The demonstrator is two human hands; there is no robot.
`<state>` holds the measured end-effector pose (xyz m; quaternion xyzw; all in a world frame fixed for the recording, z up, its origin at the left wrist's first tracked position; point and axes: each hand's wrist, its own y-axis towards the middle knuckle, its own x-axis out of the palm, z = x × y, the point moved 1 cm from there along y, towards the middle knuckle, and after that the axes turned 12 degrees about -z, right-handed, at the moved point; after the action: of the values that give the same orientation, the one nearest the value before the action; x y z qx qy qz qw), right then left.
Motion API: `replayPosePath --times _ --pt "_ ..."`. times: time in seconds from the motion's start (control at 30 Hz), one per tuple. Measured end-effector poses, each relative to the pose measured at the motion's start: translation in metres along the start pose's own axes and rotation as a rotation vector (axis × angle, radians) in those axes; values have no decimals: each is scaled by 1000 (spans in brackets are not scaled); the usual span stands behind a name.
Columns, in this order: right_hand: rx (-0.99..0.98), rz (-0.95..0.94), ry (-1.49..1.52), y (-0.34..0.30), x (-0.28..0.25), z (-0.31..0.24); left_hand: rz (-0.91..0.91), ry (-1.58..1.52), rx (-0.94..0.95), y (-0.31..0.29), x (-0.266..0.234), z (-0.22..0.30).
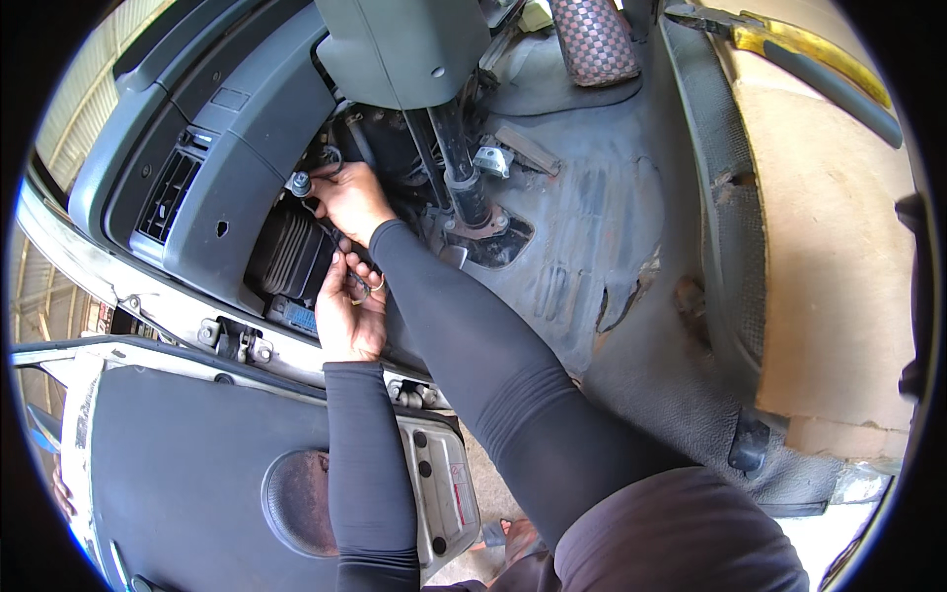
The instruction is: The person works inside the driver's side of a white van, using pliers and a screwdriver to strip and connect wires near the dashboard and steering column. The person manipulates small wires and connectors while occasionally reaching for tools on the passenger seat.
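Observation:
Both my hands reach into the opening under the grey dashboard [252,128]. My right hand [350,200] is closed in a pinch, its fingertips against a small silver round-ended part [301,184]; what lies between the fingers is partly hidden. Just below it, palm up, my left hand [353,314] has curled fingers and thumb around a thin wire [367,286], with a yellowish strand showing. Beside the hands sits a black ribbed housing [294,255], and a blue connector [296,316] lies beneath it.
The steering column [456,158] comes down to the floor right of my hands. An open door [197,464] is at lower left. Pliers with yellow handles [809,54] lie on cardboard [829,247] over the seat. A checkered cushion-like object [595,44] is at the top.

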<state>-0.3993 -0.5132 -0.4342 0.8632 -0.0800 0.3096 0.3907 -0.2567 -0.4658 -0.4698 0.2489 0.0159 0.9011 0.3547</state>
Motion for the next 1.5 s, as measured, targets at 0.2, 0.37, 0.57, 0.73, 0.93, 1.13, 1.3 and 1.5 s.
replayPosePath --times 0.2,0.37,0.57,0.73,0.93,1.13,1.3,1.5 --pt "-36 -143 -59 1 -9 7 -6 16 -59 -1 -1 7" --pt "72 -288 -245 29 2 11 -24 104 10 -11 -4 3" --pt "96 -283 -646 49 8 18 -55 172 28 -9 -2 -1" --pt "-1 -246 -849 50 8 26 -28 169 39 -9 1 -2" --pt "43 -117 -527 41 13 33 -10 177 33 -12 -1 -2" --pt "77 -126 -152 31 16 35 10 206 48 -15 -3 -2" --pt "189 -232 -245 52 7 32 -49 246 52 -12 8 -5" --pt "188 -125 -223 42 17 30 23 224 47 -15 14 -6"
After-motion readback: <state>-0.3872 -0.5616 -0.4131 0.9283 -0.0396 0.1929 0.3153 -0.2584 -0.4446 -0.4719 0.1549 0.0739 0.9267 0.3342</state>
